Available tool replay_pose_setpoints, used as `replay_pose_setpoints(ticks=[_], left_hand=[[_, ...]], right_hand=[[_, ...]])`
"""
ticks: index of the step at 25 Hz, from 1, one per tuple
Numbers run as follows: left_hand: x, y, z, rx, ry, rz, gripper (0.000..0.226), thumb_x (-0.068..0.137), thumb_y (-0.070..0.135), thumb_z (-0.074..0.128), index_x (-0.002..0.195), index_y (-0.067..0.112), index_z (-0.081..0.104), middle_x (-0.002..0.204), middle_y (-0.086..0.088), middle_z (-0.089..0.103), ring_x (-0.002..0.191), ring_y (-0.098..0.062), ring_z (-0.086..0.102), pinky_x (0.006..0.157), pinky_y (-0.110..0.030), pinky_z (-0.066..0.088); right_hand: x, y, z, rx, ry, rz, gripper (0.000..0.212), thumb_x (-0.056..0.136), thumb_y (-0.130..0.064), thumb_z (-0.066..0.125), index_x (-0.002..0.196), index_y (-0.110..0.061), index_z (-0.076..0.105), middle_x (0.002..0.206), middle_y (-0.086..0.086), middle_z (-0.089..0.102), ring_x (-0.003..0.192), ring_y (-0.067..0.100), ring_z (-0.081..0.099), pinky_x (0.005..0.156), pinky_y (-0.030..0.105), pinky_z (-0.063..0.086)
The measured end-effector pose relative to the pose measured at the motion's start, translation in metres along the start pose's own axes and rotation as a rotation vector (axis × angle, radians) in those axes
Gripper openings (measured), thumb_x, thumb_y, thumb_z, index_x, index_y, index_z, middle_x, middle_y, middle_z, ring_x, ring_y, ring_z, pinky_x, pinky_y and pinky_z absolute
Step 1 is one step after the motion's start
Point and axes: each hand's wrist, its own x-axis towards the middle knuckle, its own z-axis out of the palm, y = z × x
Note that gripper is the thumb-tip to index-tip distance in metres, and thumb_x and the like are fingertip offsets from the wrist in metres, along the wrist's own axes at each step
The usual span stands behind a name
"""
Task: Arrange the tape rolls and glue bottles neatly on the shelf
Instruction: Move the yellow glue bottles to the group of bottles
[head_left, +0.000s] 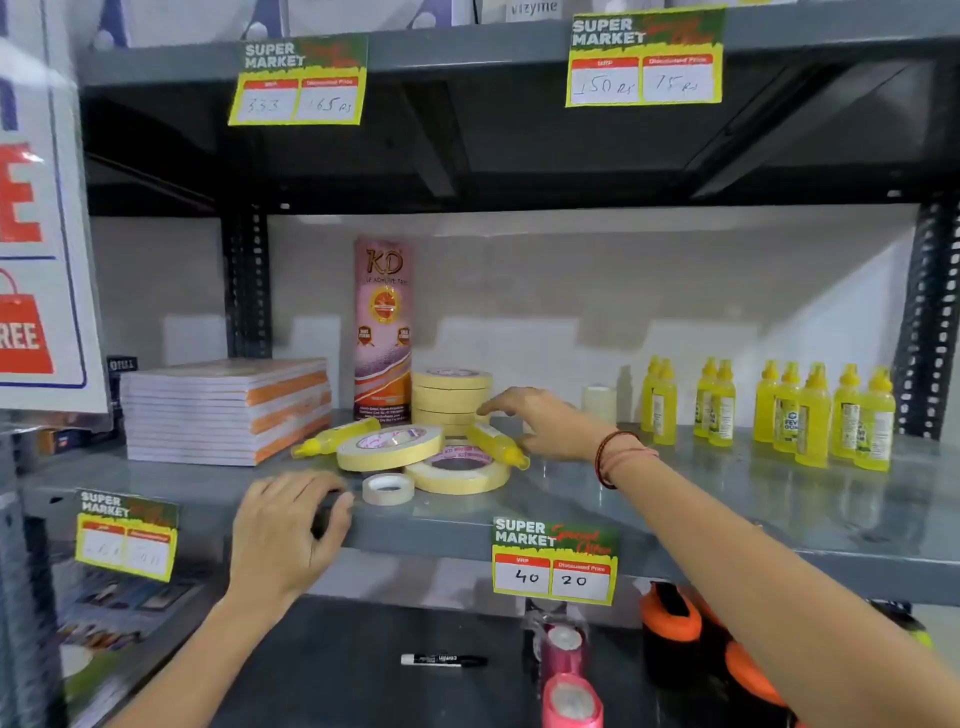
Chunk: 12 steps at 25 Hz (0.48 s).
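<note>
On the grey shelf (727, 499) a stack of cream tape rolls (451, 397) stands beside a tall pink KD tape pack (383, 332). Two loose cream rolls (389, 447) (460, 473) and a small pale roll (388, 488) lie in front. One yellow glue bottle (335, 437) lies on its side at the left, another glue bottle (496, 446) lies at the right. My right hand (545, 423) hovers open over that right bottle, fingers pointing at the stack. My left hand (285, 535) grips the shelf's front edge. Several upright glue bottles (810, 415) stand in a row at the right.
A pile of orange-spined notebooks (228, 410) fills the shelf's left end. A small whitish roll (600, 404) stands near the back wall. Price tags (556, 561) hang on the shelf edges. Below lie a black marker (444, 660), pink ribbon spools (566, 670) and orange-black items (675, 623).
</note>
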Motion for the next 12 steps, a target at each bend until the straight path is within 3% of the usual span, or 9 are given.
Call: replay_pose_setpoints(ticks=[4,8,12], left_hand=[[0.006,0.02,0.003,0.024,-0.031,0.129,0.077,0.099,0.046,0.015,0.076,0.003,0.074,0.071,-0.008,0.074,0.06,-0.026,0.069,0.059,-0.035,0.051],[0.01,0.029,0.009,0.041,-0.031,0.217,0.064,0.097,0.039,0.026,0.075,0.005,0.075,0.071,-0.006,0.075,0.058,-0.023,0.07,0.056,-0.027,0.051],[0.01,0.03,0.01,0.045,0.021,0.189,0.063,0.096,0.038,0.027,0.078,0.004,0.077,0.073,-0.007,0.077,0.059,-0.023,0.071,0.053,-0.029,0.054]], right_hand=[[0.007,-0.005,0.011,-0.116,-0.111,-0.051,0.048,0.09,-0.006,0.052,0.135,-0.024,0.051,0.148,0.001,0.044,0.136,0.022,0.038,0.107,0.039,0.037],[0.006,0.003,0.013,-0.066,-0.059,-0.035,0.049,0.086,-0.002,0.054,0.131,-0.022,0.055,0.143,0.002,0.051,0.133,0.021,0.043,0.11,0.038,0.038],[0.002,0.011,0.015,-0.062,-0.045,0.046,0.042,0.089,-0.018,0.058,0.13,-0.019,0.051,0.131,0.01,0.058,0.12,0.028,0.052,0.099,0.041,0.045]])
